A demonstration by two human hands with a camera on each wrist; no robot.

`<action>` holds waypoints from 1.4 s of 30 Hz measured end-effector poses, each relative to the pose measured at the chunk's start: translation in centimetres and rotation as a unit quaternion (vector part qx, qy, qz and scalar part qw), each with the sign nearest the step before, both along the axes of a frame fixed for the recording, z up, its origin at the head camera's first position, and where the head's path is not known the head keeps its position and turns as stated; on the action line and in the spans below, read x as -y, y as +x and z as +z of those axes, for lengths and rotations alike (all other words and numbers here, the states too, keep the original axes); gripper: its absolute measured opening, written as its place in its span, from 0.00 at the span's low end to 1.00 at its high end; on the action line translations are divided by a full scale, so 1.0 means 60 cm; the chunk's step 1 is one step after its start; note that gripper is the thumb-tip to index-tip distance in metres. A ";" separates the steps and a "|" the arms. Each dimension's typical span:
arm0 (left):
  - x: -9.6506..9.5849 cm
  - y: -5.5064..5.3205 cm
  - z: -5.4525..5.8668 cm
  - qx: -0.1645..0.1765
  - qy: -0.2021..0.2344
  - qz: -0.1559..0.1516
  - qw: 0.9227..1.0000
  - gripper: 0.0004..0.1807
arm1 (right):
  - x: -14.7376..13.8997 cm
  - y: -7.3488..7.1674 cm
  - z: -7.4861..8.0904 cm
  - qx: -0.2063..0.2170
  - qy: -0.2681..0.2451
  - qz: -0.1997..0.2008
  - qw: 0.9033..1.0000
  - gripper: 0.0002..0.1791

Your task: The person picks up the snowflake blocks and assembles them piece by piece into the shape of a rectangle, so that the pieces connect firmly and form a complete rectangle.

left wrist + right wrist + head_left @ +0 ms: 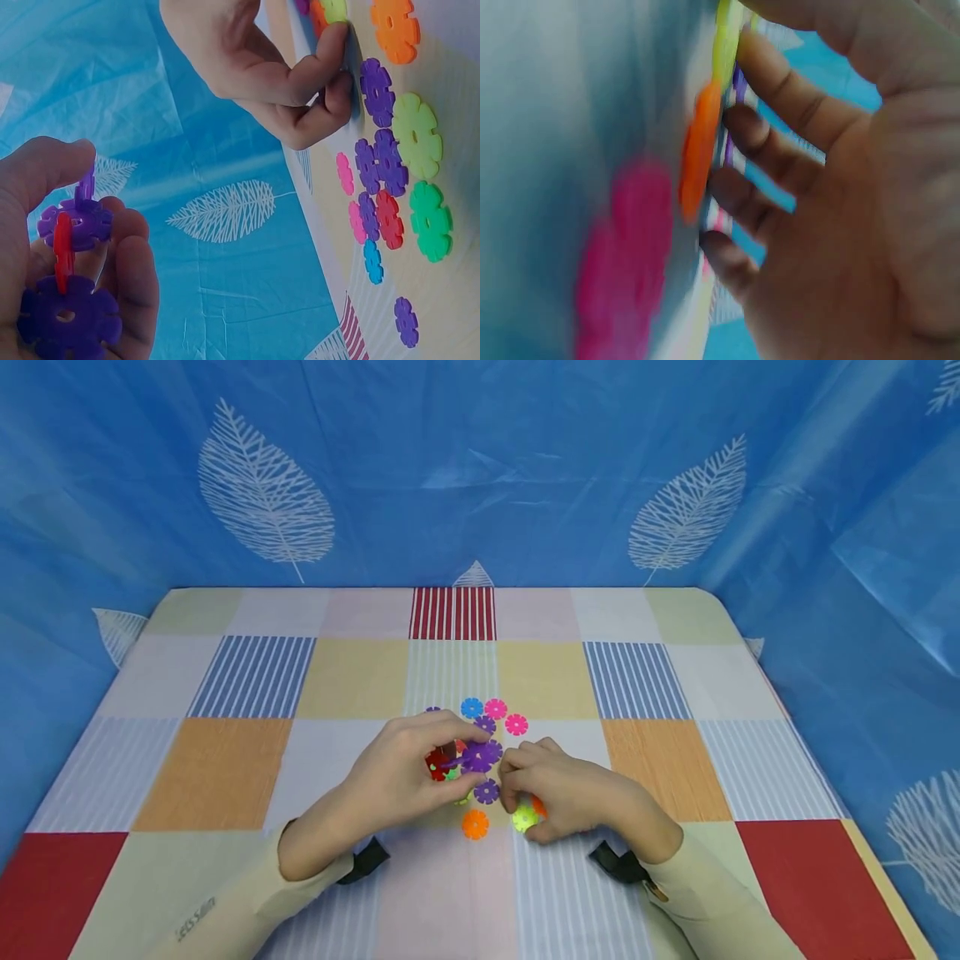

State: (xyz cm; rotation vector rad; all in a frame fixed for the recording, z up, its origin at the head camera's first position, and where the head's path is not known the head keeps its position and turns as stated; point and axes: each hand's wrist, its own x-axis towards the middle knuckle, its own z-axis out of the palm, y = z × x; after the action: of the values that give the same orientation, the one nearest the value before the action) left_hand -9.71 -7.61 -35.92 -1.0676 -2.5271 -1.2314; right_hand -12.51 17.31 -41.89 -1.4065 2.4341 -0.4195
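Note:
My left hand grips a small chain of slotted plastic flower discs above the table. In the left wrist view, a purple disc, a red disc and another purple disc are joined; a further purple piece stands up by the thumb. Low at the table, my right hand bends its fingers and thumb around a yellow-green disc and pinches at its edge. Beside that disc lies an orange disc, partly covered by the hand.
Loose discs lie around the hands: an orange one, a purple one, a blue one and two pink ones. A green disc lies below the left hand. A patchwork cloth covers the table; a blue curtain hangs behind.

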 end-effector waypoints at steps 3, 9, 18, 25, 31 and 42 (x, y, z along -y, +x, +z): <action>0.001 -0.004 0.004 -0.010 -0.002 0.000 1.000 0.22 | 0.006 -0.002 0.005 -0.013 0.011 0.003 1.000 0.15; 0.003 -0.005 0.008 -0.009 0.002 0.001 1.000 0.22 | 0.001 -0.003 0.015 -0.006 0.021 -0.007 1.000 0.20; 0.004 -0.001 0.009 -0.004 -0.007 0.002 1.000 0.22 | 0.002 0.004 0.016 -0.009 0.040 -0.013 0.999 0.20; 0.002 0.000 0.008 0.004 -0.011 0.000 1.000 0.22 | 0.009 0.022 0.023 -0.039 0.078 -0.031 0.996 0.22; 0.002 0.008 0.002 0.018 -0.022 0.005 1.000 0.22 | 0.013 0.033 0.021 -0.053 0.084 -0.037 0.994 0.19; 0.003 0.006 -0.001 0.020 -0.011 0.002 1.000 0.21 | 0.006 0.021 0.011 -0.019 -0.012 -0.048 0.999 0.14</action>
State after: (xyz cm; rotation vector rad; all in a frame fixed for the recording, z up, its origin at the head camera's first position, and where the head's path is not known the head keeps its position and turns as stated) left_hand -9.34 -7.77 -35.99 -1.0515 -2.5773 -1.2378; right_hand -11.26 16.96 -41.24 -1.3231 2.5417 -0.4492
